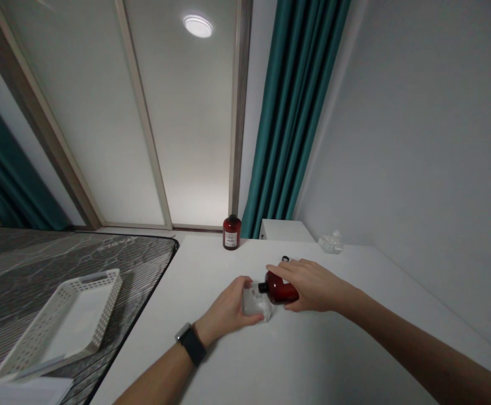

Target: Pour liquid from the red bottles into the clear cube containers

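My right hand (pixel 310 284) is wrapped round a dark red bottle (pixel 279 289) with a black neck, tilted nearly onto its side. The bottle's neck points left, at the opening of a clear plastic container (pixel 254 304). My left hand (pixel 229 308), with a dark watch at the wrist, grips that container between thumb and fingers at its left side. Whether liquid flows between the two I cannot tell. Another dark red bottle (pixel 231 232) with a white label and black top stands upright at the table's far edge. A small black ring-shaped piece (pixel 285 259) shows just behind my right hand.
Both hands are over a white table (pixel 178 332). Crumpled clear plastic (pixel 332 242) lies at its far right, near the wall. A white cabinet (pixel 285 229) stands behind. To the left, a white perforated basket (pixel 108 304) rests on a grey patterned surface.
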{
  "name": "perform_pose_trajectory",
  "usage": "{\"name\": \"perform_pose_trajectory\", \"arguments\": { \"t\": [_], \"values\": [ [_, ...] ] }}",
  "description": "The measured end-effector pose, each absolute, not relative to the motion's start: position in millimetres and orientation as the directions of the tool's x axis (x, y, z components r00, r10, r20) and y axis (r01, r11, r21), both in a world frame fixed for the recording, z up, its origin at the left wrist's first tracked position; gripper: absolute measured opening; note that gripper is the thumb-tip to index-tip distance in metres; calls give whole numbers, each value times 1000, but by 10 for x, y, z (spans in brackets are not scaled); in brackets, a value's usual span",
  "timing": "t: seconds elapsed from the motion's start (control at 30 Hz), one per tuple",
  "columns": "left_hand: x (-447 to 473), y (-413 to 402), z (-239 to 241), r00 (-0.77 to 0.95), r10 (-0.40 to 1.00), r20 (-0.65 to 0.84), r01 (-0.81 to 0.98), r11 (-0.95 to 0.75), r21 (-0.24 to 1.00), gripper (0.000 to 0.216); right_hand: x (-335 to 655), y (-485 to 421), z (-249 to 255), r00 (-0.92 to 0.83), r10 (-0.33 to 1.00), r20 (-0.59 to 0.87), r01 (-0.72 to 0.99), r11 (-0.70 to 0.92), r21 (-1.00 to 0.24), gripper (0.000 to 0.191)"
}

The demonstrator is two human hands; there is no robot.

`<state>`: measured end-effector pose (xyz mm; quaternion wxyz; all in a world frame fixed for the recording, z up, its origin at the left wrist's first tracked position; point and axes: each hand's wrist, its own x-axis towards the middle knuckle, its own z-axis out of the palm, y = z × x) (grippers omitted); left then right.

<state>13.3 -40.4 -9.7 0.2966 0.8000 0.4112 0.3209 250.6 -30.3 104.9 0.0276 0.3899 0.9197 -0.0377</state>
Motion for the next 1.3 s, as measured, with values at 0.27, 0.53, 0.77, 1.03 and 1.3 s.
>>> {"name": "perform_pose_trajectory", "arguments": {
  "t": [0.27,0.53,0.77,1.03,1.3],
  "values": [
    [133,-395,-120,455,843,287,456,-497,738,58,2497,-306,1057,-696,713,-83,717,696,-39,77],
    [135,-382,-142,451,844,290,461,-498,735,59,2500,-307,1057,-695,714,-84,718,696,-27,78],
    [134,-396,-113,446,849,283,462,-489,740,59,2495,-307,1057,-698,711,-84,714,700,-17,77],
    [134,-390,-119,457,847,273,466,-489,738,59,2493,-307,1059,-698,711,-83,715,699,-18,77],
    [143,-394,-116,458,846,273,463,-489,740,59,2480,-312,1085,-696,711,-98,715,699,-6,78]
  ]
}}
